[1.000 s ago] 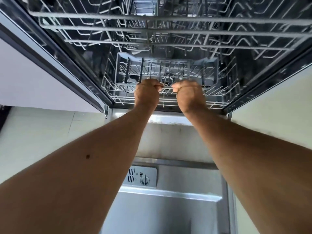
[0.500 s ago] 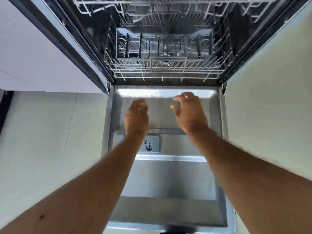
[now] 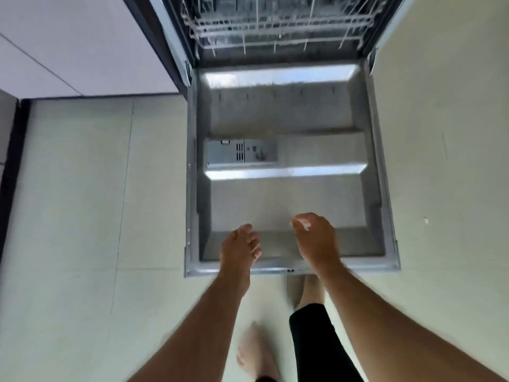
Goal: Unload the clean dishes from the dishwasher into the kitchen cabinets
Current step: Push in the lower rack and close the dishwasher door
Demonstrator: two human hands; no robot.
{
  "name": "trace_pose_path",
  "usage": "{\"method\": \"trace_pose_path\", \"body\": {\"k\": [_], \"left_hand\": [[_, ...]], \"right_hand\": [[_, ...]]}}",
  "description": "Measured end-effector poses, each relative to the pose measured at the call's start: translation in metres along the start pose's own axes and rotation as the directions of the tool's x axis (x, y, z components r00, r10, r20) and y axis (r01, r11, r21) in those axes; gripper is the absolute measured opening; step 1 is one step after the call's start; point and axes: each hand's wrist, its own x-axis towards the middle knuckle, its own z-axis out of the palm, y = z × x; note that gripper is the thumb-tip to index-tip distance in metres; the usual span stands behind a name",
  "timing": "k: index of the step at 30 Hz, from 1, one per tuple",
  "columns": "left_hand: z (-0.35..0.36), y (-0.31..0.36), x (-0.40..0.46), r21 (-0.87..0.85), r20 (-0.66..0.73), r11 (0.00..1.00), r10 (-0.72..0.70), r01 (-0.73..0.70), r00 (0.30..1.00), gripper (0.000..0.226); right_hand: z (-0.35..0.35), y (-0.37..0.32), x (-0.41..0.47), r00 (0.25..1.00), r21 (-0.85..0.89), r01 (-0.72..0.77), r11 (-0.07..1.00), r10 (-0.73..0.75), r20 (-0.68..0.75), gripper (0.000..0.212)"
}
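Note:
The dishwasher door (image 3: 286, 205) lies folded down flat in front of me, its steel inner face up. The white wire lower rack (image 3: 275, 28) sits pushed inside the tub at the top of the view; no dishes show in the part I see. My left hand (image 3: 239, 249) hovers over the door's near edge with fingers loosely curled, holding nothing. My right hand (image 3: 316, 241) hovers beside it, fingers relaxed and slightly bent, also empty. Neither hand touches the door.
The detergent dispenser (image 3: 242, 154) sits on the door's left half. A pale cabinet front (image 3: 82, 45) stands left of the dishwasher, another pale panel (image 3: 446, 78) on the right. My bare feet (image 3: 259, 351) stand on the light tiled floor (image 3: 82, 216) just before the door's edge.
Both hands let go of the lower rack's front, leaving it pushed in, and drew back toward me to the door's near edge. My view tilted down and backward.

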Motion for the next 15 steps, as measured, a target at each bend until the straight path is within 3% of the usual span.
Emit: {"method": "trace_pose_path", "body": {"k": [3,6,9,11,15], "left_hand": [[-0.025,-0.043,-0.008,-0.033,-0.040,0.996,-0.083,0.082,0.996,0.016],[-0.046,-0.078,-0.012,-0.099,-0.038,0.981,-0.171,0.166,0.985,0.022],[-0.056,-0.099,-0.005,-0.137,-0.018,0.969,-0.208,0.204,0.978,0.034],[-0.060,-0.107,0.002,-0.153,-0.016,0.968,-0.205,0.200,0.979,0.039],[-0.063,-0.123,0.022,-0.205,-0.046,0.959,-0.209,0.195,0.977,0.048]], "right_hand": [[0.029,0.033,-0.038,0.978,0.125,-0.207,0.970,0.209,0.002,0.015],[0.055,0.071,-0.058,0.900,0.256,-0.428,0.867,0.434,0.034,0.021],[0.071,0.103,-0.063,0.757,0.572,-0.608,0.550,0.618,0.211,0.021],[0.078,0.115,-0.064,0.673,0.632,-0.669,0.392,0.680,0.291,0.017],[0.103,0.126,-0.048,0.657,0.676,-0.686,0.270,0.628,0.416,0.020]]}}
